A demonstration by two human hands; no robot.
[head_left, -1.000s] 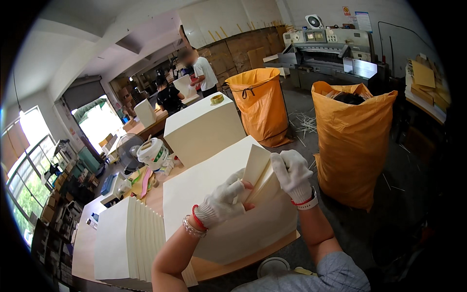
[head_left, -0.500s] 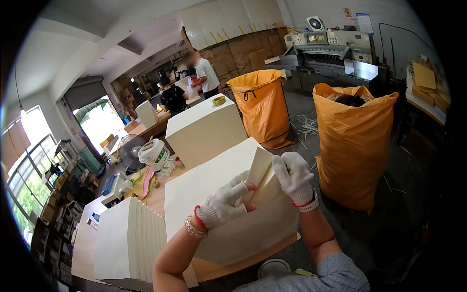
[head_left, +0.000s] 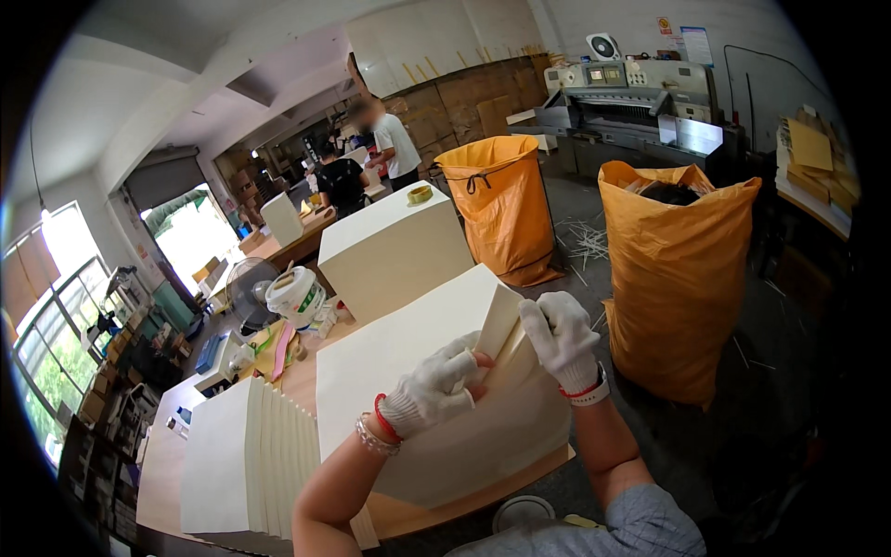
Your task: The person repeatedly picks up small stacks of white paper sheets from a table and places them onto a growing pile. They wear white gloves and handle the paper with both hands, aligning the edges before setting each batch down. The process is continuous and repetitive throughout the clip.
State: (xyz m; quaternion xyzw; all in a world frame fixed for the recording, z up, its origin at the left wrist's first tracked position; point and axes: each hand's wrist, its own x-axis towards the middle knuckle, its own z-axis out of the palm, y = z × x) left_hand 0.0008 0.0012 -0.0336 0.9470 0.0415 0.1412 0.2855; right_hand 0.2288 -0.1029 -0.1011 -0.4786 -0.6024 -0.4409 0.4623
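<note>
While right hand (head_left: 564,342) clamps paper stack (head_left: 399,339) corner between fingers (head_left: 535,325), left hand (head_left: 434,379) touches it, grip unclear.

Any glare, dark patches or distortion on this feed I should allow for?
Head view: the window and doorway at left partly wash out to white; the floor at lower right is very dark. Same view: fisheye bends straight edges; left hand, right hand and paper stack look fairly sharp.

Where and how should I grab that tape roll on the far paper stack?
Probably by its rim, from above: the tape roll lies flat on the stack with nothing over it, and its ring shape offers a wall to pinch between hole and outer side.
</note>
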